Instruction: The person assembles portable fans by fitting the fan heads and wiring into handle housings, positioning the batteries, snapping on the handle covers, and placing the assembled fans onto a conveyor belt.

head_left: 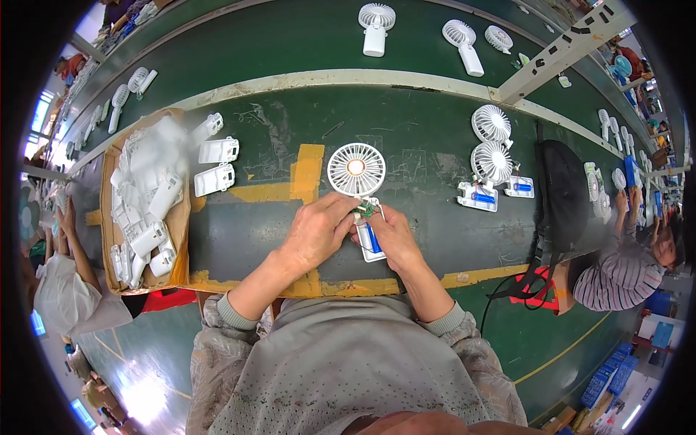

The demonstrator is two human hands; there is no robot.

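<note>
A white fan (pixel 356 168) lies on the table (pixel 435 250), about midway between its left and right ends and nearer the front edge than its handle is long cannot be told, but the handle is the part closest to that edge. Its round head points to the back edge, and its white handle (pixel 368 254) points to the front edge. A blue battery (pixel 375 239) sits in the handle. The left hand (pixel 317 230) has its fingertips pinched together on a small green board (pixel 368 210) between the head and the handle. The right hand (pixel 396 238) is clamped on the right side of the handle, with its thumb close to the board.

At the left end of the table is a brown box (pixel 183 246) full of white plastic parts (pixel 167 194). 3 white covers (pixel 214 179) lie just right of the box. Yellow tape (pixel 308 170) is stuck on the table and along its front edge. Near the back right corner lie 2 more fans (pixel 491 161) with blue batteries in their handles. A black bag (pixel 565 192) is at the right end.
</note>
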